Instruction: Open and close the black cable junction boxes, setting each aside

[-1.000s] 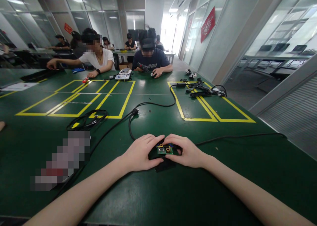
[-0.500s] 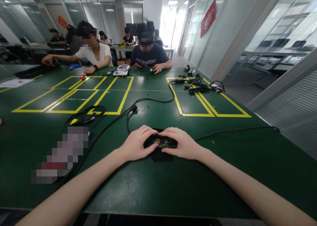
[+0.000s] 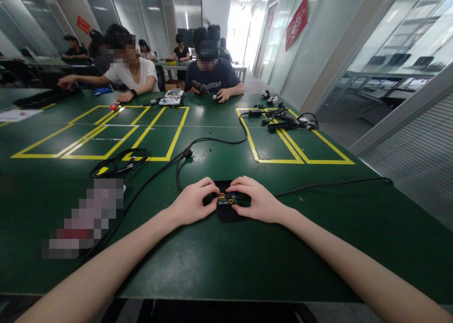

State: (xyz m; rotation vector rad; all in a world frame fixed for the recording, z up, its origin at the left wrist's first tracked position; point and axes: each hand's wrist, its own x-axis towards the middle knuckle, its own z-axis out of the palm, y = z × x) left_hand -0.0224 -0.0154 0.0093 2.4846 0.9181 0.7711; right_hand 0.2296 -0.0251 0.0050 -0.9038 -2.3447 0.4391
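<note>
In front of me on the table, a small circuit board (image 3: 222, 201) with copper-coloured coils sits over an open black casing (image 3: 230, 215). My left hand (image 3: 196, 201) curls round the board's left side, thumb near and fingers far. From the right, my right hand (image 3: 258, 201) pinches the board the same way. Both palms rest low by the tabletop. Parts of the board's two ends are covered by my fingers, and its small parts are too fine to tell.
A thick black cable (image 3: 332, 183) runs off rightwards; another with a plug (image 3: 187, 154) lies ahead. A coiled cable (image 3: 122, 165) and a blurred-out item (image 3: 90, 214) lie left. Yellow tape outlines mark the green table (image 3: 198, 261). Two people sit opposite; black cables (image 3: 283, 118) lie far right.
My left fingertips have drawn slightly away from the right ones, so more of the board and casing shows between my hands. The whole view has shifted a little.
</note>
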